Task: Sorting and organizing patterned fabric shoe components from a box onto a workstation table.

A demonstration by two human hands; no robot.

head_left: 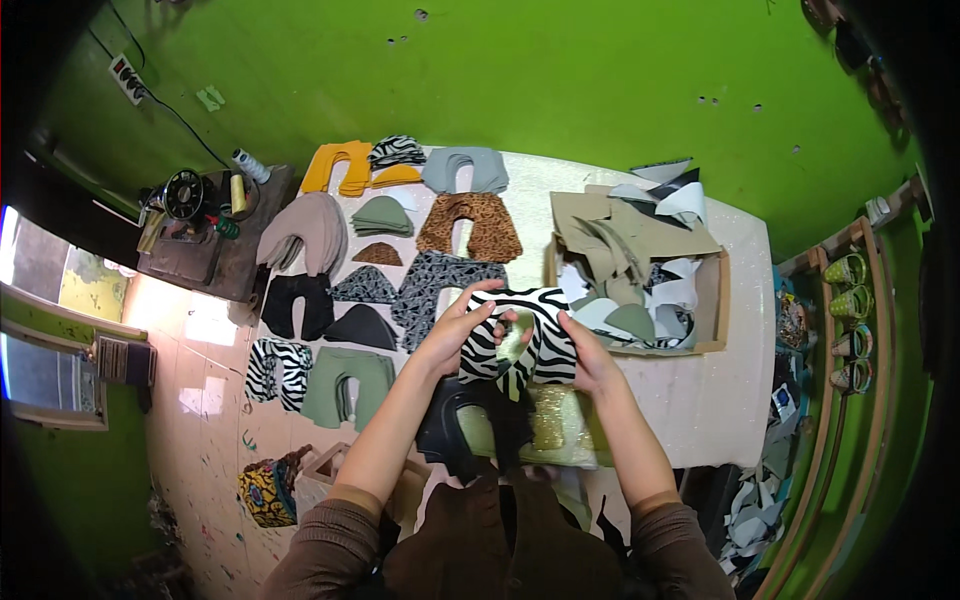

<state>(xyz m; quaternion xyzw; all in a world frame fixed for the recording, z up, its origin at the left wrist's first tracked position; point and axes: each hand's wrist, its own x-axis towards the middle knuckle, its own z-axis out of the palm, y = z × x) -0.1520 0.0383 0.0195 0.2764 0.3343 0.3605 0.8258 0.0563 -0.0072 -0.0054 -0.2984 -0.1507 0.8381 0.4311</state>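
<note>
Above the table's near edge, a zebra-print cut piece (548,335) is held up in front of me, with a gap in its middle. My left hand (455,332) grips its left side, the thumb on top and some fingertips showing through the gap. Closed on the right edge is my right hand (592,358), its thumb on the face and its other fingers mostly hidden behind. Black cut pieces (450,420) lie just below it at the near edge. Grey-and-black patterned pieces (440,275) lie beyond my left hand.
Stacked curved pieces in orange (338,165), leopard print (470,222), green (352,380) and other colours cover the table's left half. An open cardboard box (712,335) of offcuts stands on the right. At the far left is a sewing machine (185,195); a shoe rack (850,310) hangs right.
</note>
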